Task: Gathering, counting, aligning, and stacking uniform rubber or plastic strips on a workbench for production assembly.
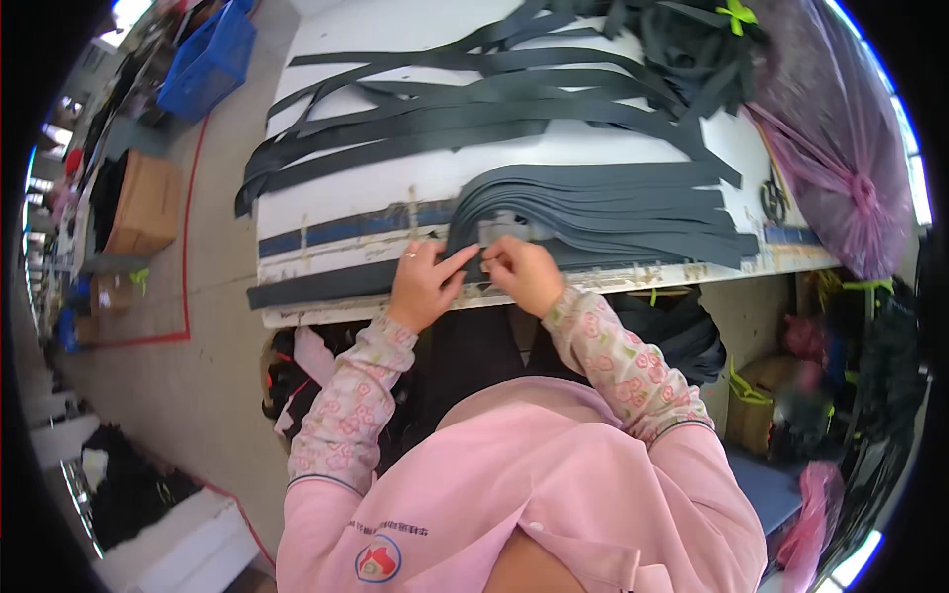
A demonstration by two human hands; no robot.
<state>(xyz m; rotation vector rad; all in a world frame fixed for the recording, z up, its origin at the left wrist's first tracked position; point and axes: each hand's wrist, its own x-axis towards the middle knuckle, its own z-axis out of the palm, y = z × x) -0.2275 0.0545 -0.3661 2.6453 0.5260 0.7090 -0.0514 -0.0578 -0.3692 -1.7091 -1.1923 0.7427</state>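
A thick bundle of dark grey fabric strips [603,203] lies layered on the white table [390,193], its left end curving down toward my hands. One flat dark strip [326,287] runs along the table's near edge, to the left of my left hand [425,284]. That hand rests by the strip with its index finger stretched toward the bundle and its thumb apart. Beside it, my right hand [526,274] has its fingers curled in a pinch at the bundle's near side. What lies between those fingertips is too small to make out.
Loose dark strips [474,99] spread over the far table, leading to a tangled dark pile [692,59]. Black-handled scissors [774,201] lie right, beside a purple plastic bag [840,148]. Left stand a blue crate [208,64] and a cardboard box [145,203].
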